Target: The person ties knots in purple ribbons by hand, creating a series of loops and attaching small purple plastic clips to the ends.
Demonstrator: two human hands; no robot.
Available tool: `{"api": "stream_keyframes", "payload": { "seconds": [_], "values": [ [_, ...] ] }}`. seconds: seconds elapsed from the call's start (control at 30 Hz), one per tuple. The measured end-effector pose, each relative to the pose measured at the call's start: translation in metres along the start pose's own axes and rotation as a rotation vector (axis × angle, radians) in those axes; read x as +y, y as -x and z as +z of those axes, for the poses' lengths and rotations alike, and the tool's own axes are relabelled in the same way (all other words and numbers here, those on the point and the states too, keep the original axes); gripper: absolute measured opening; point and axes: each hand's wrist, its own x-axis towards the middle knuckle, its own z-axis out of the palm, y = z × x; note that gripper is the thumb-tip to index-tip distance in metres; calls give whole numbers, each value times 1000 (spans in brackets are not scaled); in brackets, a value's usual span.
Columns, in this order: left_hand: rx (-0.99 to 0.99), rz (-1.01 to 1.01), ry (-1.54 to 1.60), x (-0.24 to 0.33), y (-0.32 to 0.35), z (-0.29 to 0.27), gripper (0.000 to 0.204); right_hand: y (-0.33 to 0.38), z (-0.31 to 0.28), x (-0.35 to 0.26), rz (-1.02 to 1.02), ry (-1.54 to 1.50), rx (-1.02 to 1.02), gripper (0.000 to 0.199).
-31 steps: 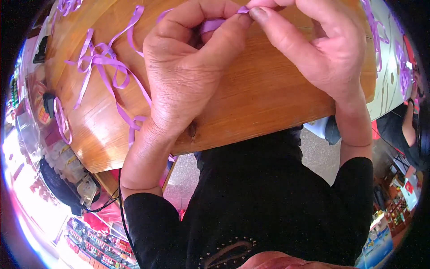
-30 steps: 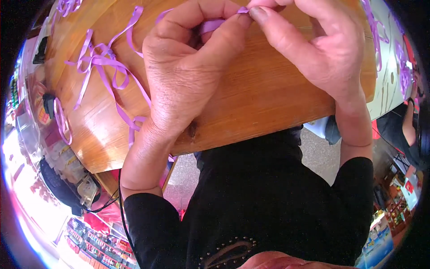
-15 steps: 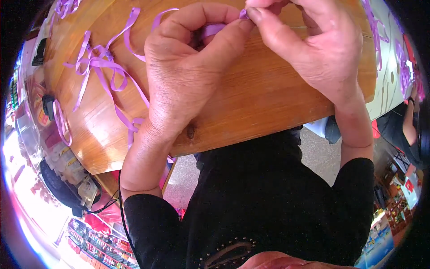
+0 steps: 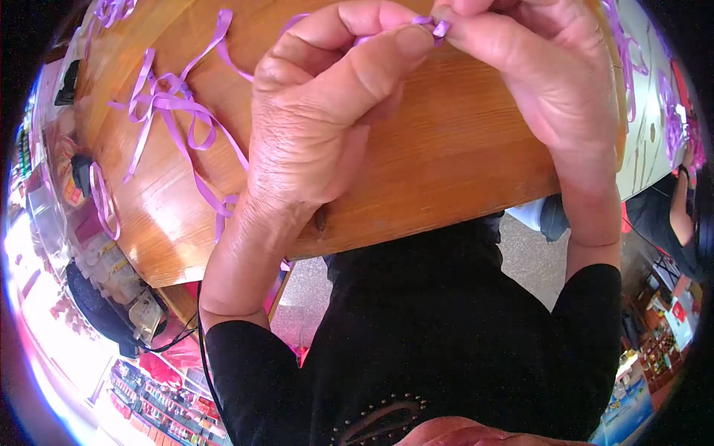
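Both hands meet at the far edge of the view, over a wooden table. A narrow purple ribbon (image 4: 442,30) is pinched between them, with a small fold or loop showing at the fingertips. My left hand (image 4: 320,104) is closed, its thumb pressing the ribbon against the forefinger. My right hand (image 4: 543,67) is closed too, thumb and fingers on the ribbon's other side; some of its fingertips run out of view. Left of my left hand lies a loose tangle of purple ribbon (image 4: 175,102), one strand passing beneath my left forearm.
The wooden table (image 4: 446,171) curves round in front of me. More purple ribbon (image 4: 104,201) hangs at its left rim. At right, a pale surface (image 4: 645,141) bears further ribbons, and a person in dark clothing (image 4: 658,212) sits beyond. A dark mesh-like object (image 4: 93,305) stands lower left.
My left hand has turned and shifted slightly right, its thumb now lying across the ribbon. My right hand has moved a little right; a small ribbon fold shows between the fingertips.
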Motion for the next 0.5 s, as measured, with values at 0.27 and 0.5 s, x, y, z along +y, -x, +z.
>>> {"api": "stream_keyframes", "payload": {
  "seconds": [0.27, 0.5],
  "values": [
    [-246, -71, 136, 3, -7, -8, 19, 9, 8, -39, -40, 290, -38, 14],
    [-93, -88, -97, 7, -2, 1, 24, 3, -1, -15, -504, 582, -83, 14]
  ]
}}
